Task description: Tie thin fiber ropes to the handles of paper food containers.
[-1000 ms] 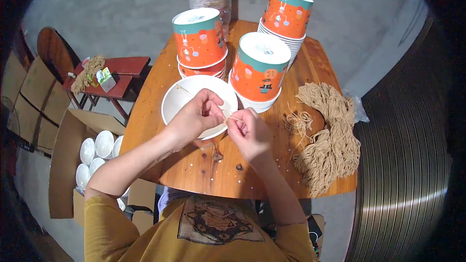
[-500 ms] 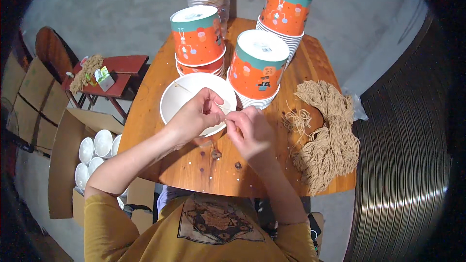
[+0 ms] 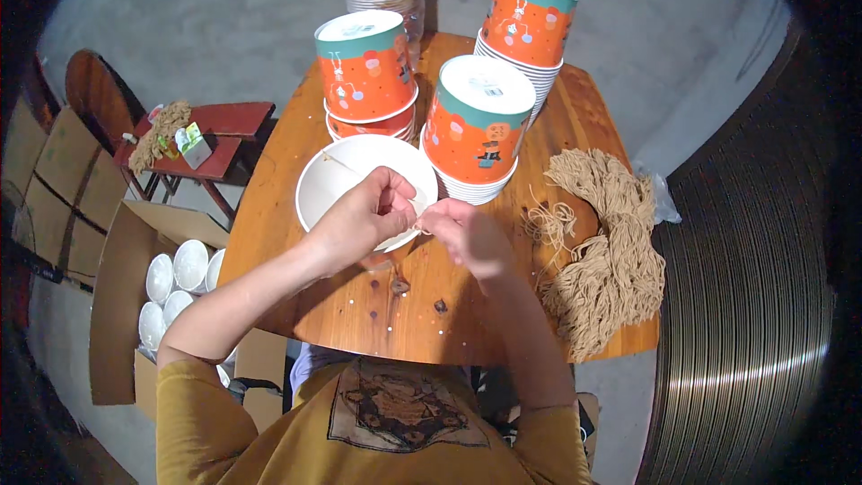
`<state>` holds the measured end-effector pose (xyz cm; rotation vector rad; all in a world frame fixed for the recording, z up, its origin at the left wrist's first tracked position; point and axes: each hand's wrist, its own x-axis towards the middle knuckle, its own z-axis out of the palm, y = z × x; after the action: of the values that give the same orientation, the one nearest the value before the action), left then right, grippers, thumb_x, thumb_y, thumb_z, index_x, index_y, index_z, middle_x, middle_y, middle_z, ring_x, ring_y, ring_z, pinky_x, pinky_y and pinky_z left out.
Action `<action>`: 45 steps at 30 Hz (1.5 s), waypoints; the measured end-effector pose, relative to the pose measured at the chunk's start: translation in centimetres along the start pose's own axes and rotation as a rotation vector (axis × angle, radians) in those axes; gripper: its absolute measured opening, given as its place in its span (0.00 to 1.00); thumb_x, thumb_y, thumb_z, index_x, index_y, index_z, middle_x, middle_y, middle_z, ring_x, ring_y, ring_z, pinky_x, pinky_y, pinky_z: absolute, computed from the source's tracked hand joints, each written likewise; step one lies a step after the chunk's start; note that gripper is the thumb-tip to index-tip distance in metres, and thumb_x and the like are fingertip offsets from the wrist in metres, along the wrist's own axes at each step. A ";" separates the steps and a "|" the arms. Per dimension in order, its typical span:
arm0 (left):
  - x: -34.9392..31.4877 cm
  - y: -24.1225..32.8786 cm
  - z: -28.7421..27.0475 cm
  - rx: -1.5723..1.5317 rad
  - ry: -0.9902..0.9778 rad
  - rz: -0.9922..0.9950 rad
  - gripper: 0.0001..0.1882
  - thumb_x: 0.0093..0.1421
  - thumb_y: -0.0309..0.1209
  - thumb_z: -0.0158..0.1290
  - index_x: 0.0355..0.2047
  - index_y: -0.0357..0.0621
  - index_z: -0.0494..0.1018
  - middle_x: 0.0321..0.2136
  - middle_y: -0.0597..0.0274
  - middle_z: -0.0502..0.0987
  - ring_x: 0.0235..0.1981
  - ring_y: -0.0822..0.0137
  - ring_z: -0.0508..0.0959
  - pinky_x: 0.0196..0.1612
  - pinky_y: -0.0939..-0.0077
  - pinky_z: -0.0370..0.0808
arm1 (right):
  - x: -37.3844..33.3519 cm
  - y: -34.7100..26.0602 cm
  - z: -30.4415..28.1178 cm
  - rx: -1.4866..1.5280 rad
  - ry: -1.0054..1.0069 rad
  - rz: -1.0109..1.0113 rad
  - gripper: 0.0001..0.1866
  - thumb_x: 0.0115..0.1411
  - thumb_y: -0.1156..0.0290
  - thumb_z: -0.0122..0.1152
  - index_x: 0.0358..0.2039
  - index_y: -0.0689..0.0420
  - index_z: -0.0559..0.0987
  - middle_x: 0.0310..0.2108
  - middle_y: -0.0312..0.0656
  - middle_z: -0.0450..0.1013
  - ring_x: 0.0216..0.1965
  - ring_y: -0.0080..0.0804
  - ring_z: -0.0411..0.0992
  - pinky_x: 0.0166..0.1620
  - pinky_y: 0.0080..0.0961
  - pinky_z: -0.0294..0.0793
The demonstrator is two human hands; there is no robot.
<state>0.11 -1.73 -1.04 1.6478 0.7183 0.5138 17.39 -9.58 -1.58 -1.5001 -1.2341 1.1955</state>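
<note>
Before me on the wooden table stands an open white paper tub (image 3: 316, 187), tilted toward me. Over its near right rim, my left hand (image 3: 364, 220) pinches thumb and fingertips together on a thin beige string (image 3: 422, 231). My right hand (image 3: 469, 235) meets it from the other side, its fingertips closed on the same string. A piece of thin string also crosses the tub's inside near the far left rim. How the string passes between the fingers is partly hidden.
Stacked upside-down orange-and-green tubs (image 3: 476, 139) stand just beyond, with more stacks behind. A bundle of beige strings (image 3: 606, 251) lies at the table's right edge. On the left, a cardboard box (image 3: 112, 305) holds several white tubs, near a red bench (image 3: 233, 119).
My right hand has turned and its knuckles have dropped slightly to the right, fingertips still near the left hand. A short string end now shows between them. The left hand has hardly moved.
</note>
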 end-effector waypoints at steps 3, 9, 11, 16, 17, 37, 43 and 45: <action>0.1 -0.4 -0.2 -0.032 -0.001 0.016 0.12 0.61 0.26 0.52 0.43 0.39 0.63 0.29 0.69 0.69 0.30 0.79 0.69 0.31 0.85 0.71 | 0.1 0.6 0.1 0.056 0.019 0.020 0.10 0.57 0.67 0.57 0.33 0.61 0.76 0.23 0.35 0.71 0.26 0.20 0.69 0.30 0.21 0.68; 0.1 0.3 0.1 -0.023 0.001 -0.009 0.12 0.60 0.26 0.52 0.43 0.39 0.63 0.30 0.68 0.69 0.31 0.79 0.69 0.34 0.84 0.70 | -0.6 3.3 1.8 0.125 0.217 -0.511 0.06 0.57 0.76 0.58 0.35 0.60 0.73 0.25 0.37 0.71 0.26 0.23 0.70 0.30 0.21 0.69; 0.0 0.3 -0.1 -0.019 0.003 -0.034 0.12 0.60 0.26 0.52 0.43 0.39 0.63 0.30 0.68 0.69 0.31 0.79 0.69 0.34 0.84 0.70 | -0.9 2.7 2.0 -0.014 0.255 -0.519 0.07 0.56 0.76 0.59 0.35 0.60 0.72 0.25 0.38 0.71 0.26 0.24 0.70 0.29 0.22 0.70; 0.1 0.0 -0.1 -0.010 0.000 -0.035 0.13 0.60 0.25 0.51 0.44 0.39 0.63 0.29 0.69 0.68 0.30 0.79 0.68 0.32 0.85 0.71 | -0.5 3.0 2.1 -0.196 0.302 -0.586 0.08 0.56 0.76 0.60 0.35 0.59 0.71 0.26 0.41 0.71 0.25 0.25 0.71 0.28 0.23 0.70; 0.1 -0.2 -0.1 -0.008 -0.024 0.022 0.13 0.60 0.24 0.51 0.44 0.39 0.63 0.29 0.69 0.68 0.29 0.79 0.68 0.30 0.85 0.70 | -0.4 3.1 2.1 -0.187 0.305 -0.556 0.08 0.56 0.76 0.59 0.35 0.59 0.71 0.25 0.40 0.71 0.24 0.25 0.71 0.28 0.23 0.70; -0.4 0.4 0.0 0.422 0.000 0.115 0.06 0.56 0.26 0.49 0.30 0.35 0.71 0.27 0.56 0.73 0.26 0.66 0.76 0.32 0.72 0.74 | -0.6 4.2 2.1 -0.052 0.276 -0.423 0.06 0.56 0.78 0.58 0.33 0.59 0.71 0.24 0.34 0.70 0.24 0.17 0.67 0.27 0.18 0.68; -0.3 0.7 -0.3 0.354 -0.008 -0.026 0.06 0.55 0.27 0.49 0.30 0.35 0.70 0.27 0.55 0.75 0.28 0.66 0.78 0.33 0.72 0.74 | -0.5 4.9 2.0 -0.058 0.270 -0.487 0.05 0.57 0.77 0.57 0.33 0.59 0.71 0.24 0.35 0.70 0.23 0.18 0.67 0.27 0.18 0.67; -0.4 1.0 -0.3 0.360 -0.002 -0.030 0.06 0.55 0.27 0.49 0.30 0.36 0.70 0.27 0.57 0.74 0.27 0.68 0.77 0.33 0.73 0.74 | -0.7 4.9 2.0 -0.106 0.293 -0.533 0.05 0.57 0.77 0.57 0.33 0.59 0.71 0.25 0.36 0.71 0.23 0.18 0.68 0.27 0.19 0.68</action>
<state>-0.17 -1.90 0.00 1.9669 0.8706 0.3753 16.28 -10.99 -6.58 -1.2505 -1.3895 0.5481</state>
